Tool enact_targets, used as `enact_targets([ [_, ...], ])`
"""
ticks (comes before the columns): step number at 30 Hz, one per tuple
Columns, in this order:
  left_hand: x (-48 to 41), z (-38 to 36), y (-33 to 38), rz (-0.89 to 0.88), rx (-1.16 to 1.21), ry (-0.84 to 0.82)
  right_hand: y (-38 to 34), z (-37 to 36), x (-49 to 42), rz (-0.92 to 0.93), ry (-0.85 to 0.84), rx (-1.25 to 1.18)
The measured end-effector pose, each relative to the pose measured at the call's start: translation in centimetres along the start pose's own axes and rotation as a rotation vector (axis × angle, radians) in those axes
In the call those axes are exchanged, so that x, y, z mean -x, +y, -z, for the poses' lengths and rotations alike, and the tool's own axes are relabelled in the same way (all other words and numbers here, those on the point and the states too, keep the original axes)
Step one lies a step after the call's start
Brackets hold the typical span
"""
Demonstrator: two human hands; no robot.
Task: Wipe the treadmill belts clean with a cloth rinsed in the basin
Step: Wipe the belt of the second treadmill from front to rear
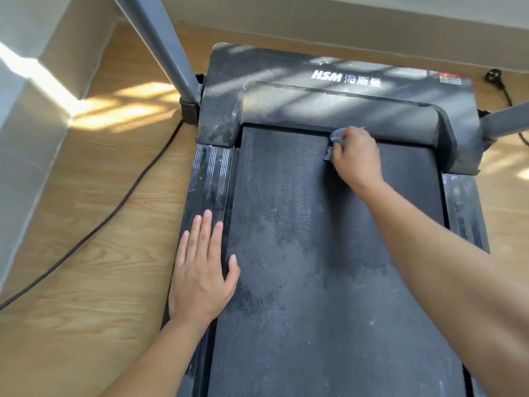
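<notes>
Dusty belt (300, 224) just below motor cover (343, 110): right hand (355, 156) curls fingers round cloth (333, 138), likely soft, limp, best bunched in palm; left hand (200, 276) flat, fingers straight, on side rail (211, 167).

Left hand (201, 270) flat, right hand (356, 156) apparently curled, arm outstretched.

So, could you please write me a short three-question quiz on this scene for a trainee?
1. True or false: the left hand lies flat, fingers straight, on the rail.
2. What does the right hand hold? A) a brush B) a cloth C) a bottle
3. Fill in: the cable lies on the floor to the ____ of the treadmill.

Key: 1 true; 2 B; 3 left.
</notes>
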State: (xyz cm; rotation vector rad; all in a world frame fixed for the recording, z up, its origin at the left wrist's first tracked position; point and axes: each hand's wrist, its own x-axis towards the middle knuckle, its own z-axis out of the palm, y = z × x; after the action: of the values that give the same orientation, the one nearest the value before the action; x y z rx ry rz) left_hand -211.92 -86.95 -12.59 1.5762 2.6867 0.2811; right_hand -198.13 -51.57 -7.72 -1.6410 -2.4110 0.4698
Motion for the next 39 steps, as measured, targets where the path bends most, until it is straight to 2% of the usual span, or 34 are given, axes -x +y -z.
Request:
enact_targets([
  [3, 0.1, 0.1, 0.0, 0.002, -0.01, -0.006, -9.1, -3.0, 0.8, 0.223, -0.05, -0.031],
  [6, 0.1, 0.2, 0.0, 0.004, -0.011, -0.011, -15.1, -5.8, 1.3, 0.387, -0.152, 0.053],
  [9, 0.1, 0.3, -0.2, 0.007, 0.003, -0.007, -16.2, -6.7, 1.2, 0.397, -0.179, 0.048],
  [12, 0.2, 0.3, -0.2, 0.006, 0.042, 0.021, -13.8, -4.6, 1.2, 0.434, -0.265, 0.075],
  [16, 0.1, 0.5, 0.0, 0.003, 0.064, 0.021, -4.9, -0.3, 0.8, 0.273, -0.197, 0.032],
  [20, 0.2, 0.3, 0.1, 0.0, 0.063, 0.027, 7.5, 4.1, 0.7, -0.018, -0.032, 0.117],
  [22, 0.2, 0.3, -0.1, -0.009, 0.063, 0.037, 11.9, 5.7, 0.9, -0.15, -0.003, 0.161],
  [26, 0.2, 0.3, 0.0, -0.005, 0.068, 0.04, 13.8, 5.9, 0.4, -0.296, -0.037, 0.214],
  [28, 0.2, 0.3, 0.1, -0.002, 0.073, 0.042, 12.5, 4.9, 0.4, -0.3, -0.023, 0.214],
  [31, 0.1, 0.5, 0.0, -0.003, 0.076, 0.029, 8.7, 2.3, 0.7, -0.153, -0.002, 0.211],
  [34, 0.1, 0.7, 0.0, 0.003, 0.063, 0.027, 0.6, -1.3, 0.7, 0.059, -0.027, 0.152],
  [39, 0.0, 0.5, -0.1, 0.0, 0.047, 0.037, -14.6, -6.6, 3.9, 0.357, -0.197, 0.139],
])
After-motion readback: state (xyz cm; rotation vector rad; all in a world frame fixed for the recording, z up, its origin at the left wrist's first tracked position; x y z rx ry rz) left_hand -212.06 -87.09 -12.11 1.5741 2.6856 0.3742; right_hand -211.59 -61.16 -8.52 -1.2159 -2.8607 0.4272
